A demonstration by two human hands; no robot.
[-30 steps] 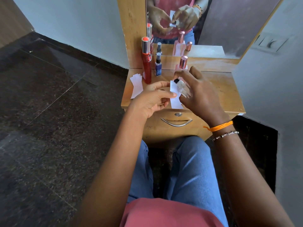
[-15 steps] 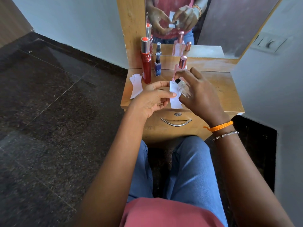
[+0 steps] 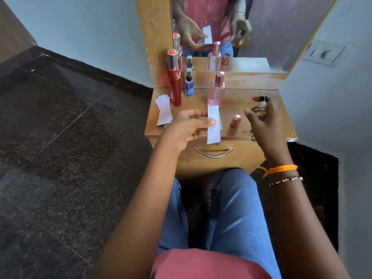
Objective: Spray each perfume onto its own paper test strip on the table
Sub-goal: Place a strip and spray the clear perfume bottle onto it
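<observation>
A small wooden dressing table (image 3: pixel 251 93) stood at twelve o'clock, its mirror (image 3: pixel 261 27) rising behind and a drawer with a curved metal handle (image 3: pixel 214 154) below. Dark polished stone floor (image 3: pixel 60 148) spread toward nine o'clock. Pale walls (image 3: pixel 90 27) closed in, a switch plate (image 3: pixel 324 52) at two o'clock.

A white paper strip (image 3: pixel 213 123) hangs upright, pinched; a clear uncapped perfume bottle (image 3: pixel 261 109) is held right of it.
</observation>
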